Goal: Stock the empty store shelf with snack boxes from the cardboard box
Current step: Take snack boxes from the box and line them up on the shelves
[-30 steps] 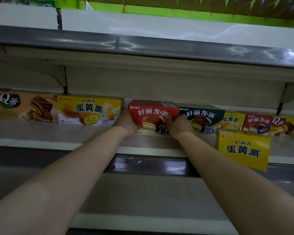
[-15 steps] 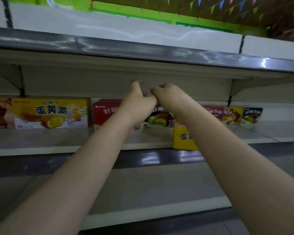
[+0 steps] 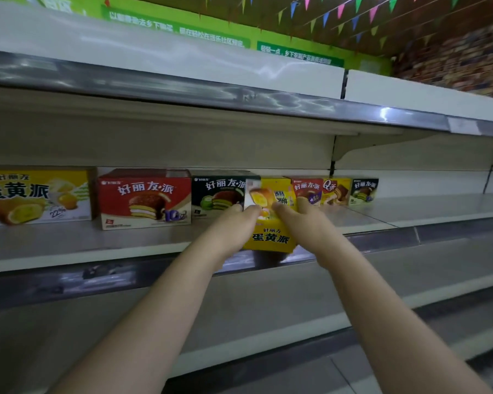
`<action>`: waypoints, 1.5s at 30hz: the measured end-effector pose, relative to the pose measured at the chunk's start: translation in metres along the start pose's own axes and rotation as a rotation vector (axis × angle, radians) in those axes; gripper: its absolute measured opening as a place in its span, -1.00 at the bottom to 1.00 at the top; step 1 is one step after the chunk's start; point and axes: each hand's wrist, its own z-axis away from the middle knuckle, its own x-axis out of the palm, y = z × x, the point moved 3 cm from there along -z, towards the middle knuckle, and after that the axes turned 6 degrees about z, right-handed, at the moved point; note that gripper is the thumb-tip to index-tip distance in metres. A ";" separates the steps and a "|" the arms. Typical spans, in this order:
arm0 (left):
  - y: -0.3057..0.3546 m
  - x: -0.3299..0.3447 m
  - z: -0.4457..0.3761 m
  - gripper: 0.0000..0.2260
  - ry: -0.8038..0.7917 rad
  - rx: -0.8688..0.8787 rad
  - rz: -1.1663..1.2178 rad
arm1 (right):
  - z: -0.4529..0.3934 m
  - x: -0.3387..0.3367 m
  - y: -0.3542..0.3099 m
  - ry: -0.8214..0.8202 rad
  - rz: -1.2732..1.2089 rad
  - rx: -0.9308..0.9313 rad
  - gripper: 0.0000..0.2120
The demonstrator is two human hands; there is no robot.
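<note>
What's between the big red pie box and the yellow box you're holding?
In the head view, one dark green pie box stands between the red pie box and the yellow box, its right end hidden behind that box.

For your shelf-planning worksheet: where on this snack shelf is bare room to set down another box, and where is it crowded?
Free: the shelf right of the small green-black box, and the front strip before the red pie box. Crowded: the middle, where the left hand and right hand hold the yellow egg-yolk pie box before the packed back row.
</note>
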 end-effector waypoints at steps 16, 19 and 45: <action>-0.021 -0.012 0.005 -0.48 -0.011 0.148 0.482 | 0.012 -0.034 0.010 0.127 -0.444 -0.251 -0.58; -0.013 -0.019 -0.003 -0.40 -0.122 0.101 0.275 | -0.014 -0.057 0.020 0.213 -0.183 -0.131 -0.42; 0.028 0.069 -0.151 -0.44 0.258 0.549 -1.402 | -0.188 -0.053 0.097 -0.311 0.479 -0.246 -0.56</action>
